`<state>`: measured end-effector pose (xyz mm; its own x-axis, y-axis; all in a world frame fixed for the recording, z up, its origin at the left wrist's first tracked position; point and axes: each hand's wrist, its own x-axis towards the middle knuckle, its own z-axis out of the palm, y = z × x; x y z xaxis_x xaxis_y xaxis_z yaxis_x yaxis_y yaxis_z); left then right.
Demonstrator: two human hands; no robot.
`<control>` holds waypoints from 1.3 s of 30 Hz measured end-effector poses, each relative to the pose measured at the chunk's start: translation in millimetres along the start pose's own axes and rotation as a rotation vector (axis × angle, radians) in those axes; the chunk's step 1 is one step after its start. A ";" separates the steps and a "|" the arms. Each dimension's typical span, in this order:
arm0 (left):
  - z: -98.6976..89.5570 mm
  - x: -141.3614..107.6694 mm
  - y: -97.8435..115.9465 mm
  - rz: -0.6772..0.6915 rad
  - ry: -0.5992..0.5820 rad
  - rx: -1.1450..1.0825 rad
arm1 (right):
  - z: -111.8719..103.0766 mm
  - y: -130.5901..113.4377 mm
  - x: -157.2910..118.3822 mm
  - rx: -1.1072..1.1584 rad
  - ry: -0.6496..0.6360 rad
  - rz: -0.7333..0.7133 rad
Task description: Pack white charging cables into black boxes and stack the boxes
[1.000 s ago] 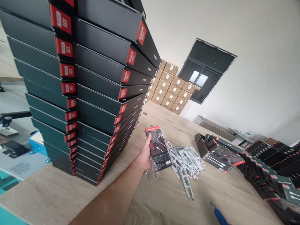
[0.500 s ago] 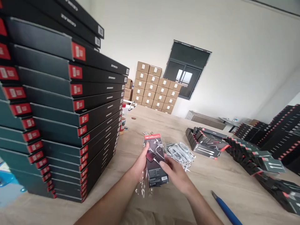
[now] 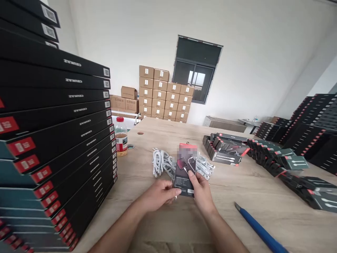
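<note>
A slim black-and-red cable box, printed with a phone and a white cable, is held upright and slightly tilted over the table. My right hand grips its lower right side, thumb across the front. At the lower left corner, my left hand is closed with its thumb on the box; its curled fingers are partly hidden. A small pale, shiny bit shows below that thumb, too small to make out. Coiled white cables lie behind the box on both sides. A blue-handled tool rests to the right of my right arm.
Tall stacks of black boxes stand close on my left. A red-capped bottle is beside them. More small cable boxes lie in rows along the right of the wooden table. Brown cartons are piled behind.
My left hand has slid from the box's left side to its lower left corner. Clear plastic hanging below the box is no longer plainly visible. The view has turned left, baring the bottle and more cables.
</note>
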<state>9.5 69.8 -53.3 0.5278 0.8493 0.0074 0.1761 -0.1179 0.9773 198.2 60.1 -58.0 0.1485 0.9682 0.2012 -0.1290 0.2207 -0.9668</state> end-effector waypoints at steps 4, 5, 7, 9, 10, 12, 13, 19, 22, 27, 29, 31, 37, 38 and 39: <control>-0.9 -1.9 4.0 0.038 -0.085 -0.289 | 2.2 -5.4 -1.5 0.226 -0.053 0.072; -0.6 -2.5 5.4 0.041 -0.097 -0.358 | 3.6 -8.2 -2.7 0.274 -0.064 0.091; 0.8 -4.0 8.4 0.046 -0.108 -0.432 | 6.8 -14.5 -5.2 0.353 -0.069 0.137; 2.0 -5.0 10.5 0.058 -0.104 -0.488 | 9.3 -20.4 -7.6 0.429 -0.032 0.194; 2.3 -4.9 10.6 0.061 -0.097 -0.510 | 10.3 -22.7 -8.6 0.468 -0.013 0.225; 2.1 -2.5 7.9 0.055 -0.059 -0.442 | 11.5 -25.9 -10.7 0.531 -0.008 0.276; 1.9 -0.1 5.1 0.050 -0.028 -0.363 | 12.0 -27.0 -11.8 0.543 -0.027 0.282; -0.9 15.2 -10.6 0.060 0.264 -0.129 | 14.4 -30.7 -15.8 0.466 -0.099 0.192; -8.6 13.4 -5.5 -0.041 0.377 -0.167 | 12.0 -30.9 -12.0 0.485 0.011 0.185; -15.6 5.4 10.4 0.001 0.428 -0.332 | 7.6 -24.0 -6.1 0.406 0.120 0.158; -9.7 3.2 15.6 0.017 0.337 -0.357 | 9.5 -18.4 -8.1 0.296 0.061 0.125; -1.2 1.5 19.7 0.036 0.228 -0.406 | 13.0 -12.9 -11.9 0.159 -0.028 0.072; 6.4 -2.1 26.4 -0.015 0.371 -0.685 | 16.5 -9.9 -17.6 0.163 -0.304 0.081; 4.6 -2.9 27.0 -0.036 0.397 -0.739 | 15.4 -11.6 -17.2 0.225 -0.349 0.117; 2.5 -3.6 27.4 -0.054 0.411 -0.778 | 14.1 -13.6 -16.7 0.265 -0.392 0.143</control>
<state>14.5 62.3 -27.0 0.1682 0.9792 -0.1137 -0.5032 0.1844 0.8443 183.6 42.6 -46.0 -0.2627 0.9511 0.1625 -0.3733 0.0552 -0.9261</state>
